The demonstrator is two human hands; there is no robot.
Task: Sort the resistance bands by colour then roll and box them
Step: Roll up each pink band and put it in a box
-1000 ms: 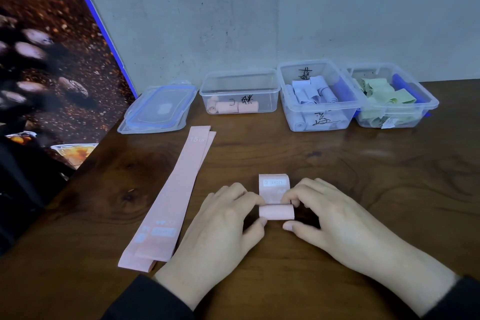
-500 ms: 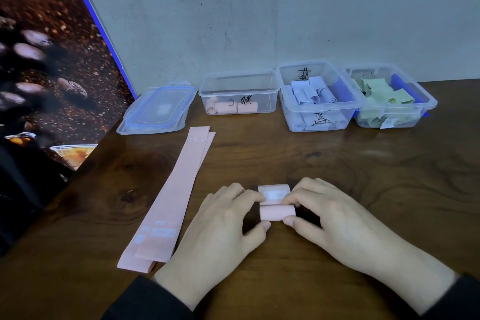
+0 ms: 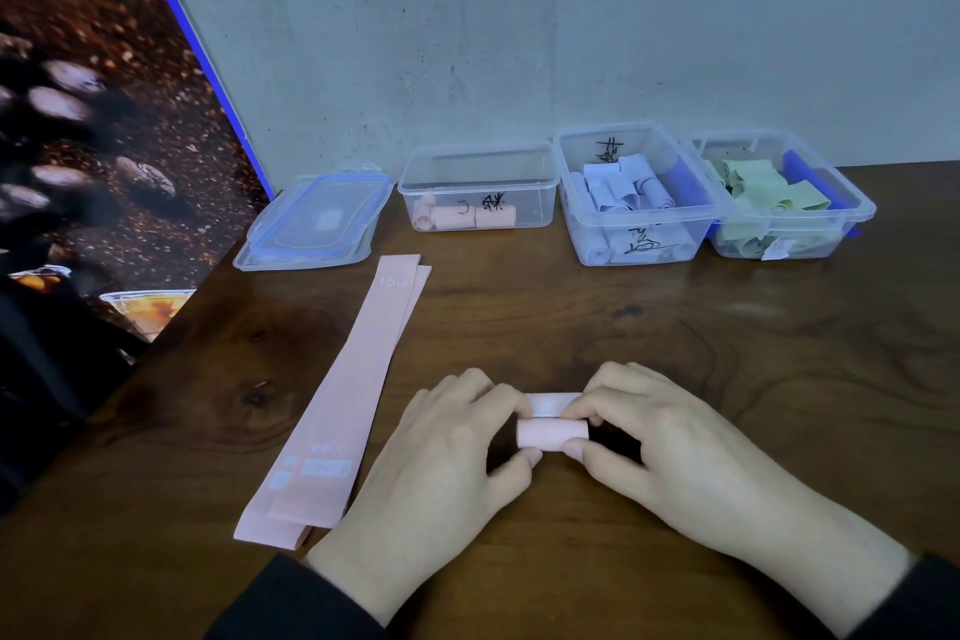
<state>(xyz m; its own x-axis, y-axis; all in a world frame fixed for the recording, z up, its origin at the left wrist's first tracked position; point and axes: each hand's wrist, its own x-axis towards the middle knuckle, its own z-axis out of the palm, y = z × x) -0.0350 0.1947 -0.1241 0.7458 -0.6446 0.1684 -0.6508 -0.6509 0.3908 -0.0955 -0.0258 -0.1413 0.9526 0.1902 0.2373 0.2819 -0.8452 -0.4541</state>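
A pink resistance band roll [image 3: 551,434] lies on the dark wooden table [image 3: 727,353], with a short flat tail still showing behind it. My left hand [image 3: 441,463] pinches its left end between thumb and fingers. My right hand [image 3: 675,452] pinches the right end the same way. Two flat pink bands [image 3: 343,395] lie stacked to the left of my hands. At the back stand three clear boxes: one with pink rolls [image 3: 478,192], one with pale blue rolls [image 3: 631,195], one with green bands [image 3: 779,195].
Clear box lids with blue seals [image 3: 317,224] lie stacked left of the pink box. A grey wall runs behind the boxes. A dark printed panel [image 3: 93,120] leans along the table's left edge.
The flat tail of the pink band has grown shorter as the roll took it in. Both hands stayed on the roll's ends.
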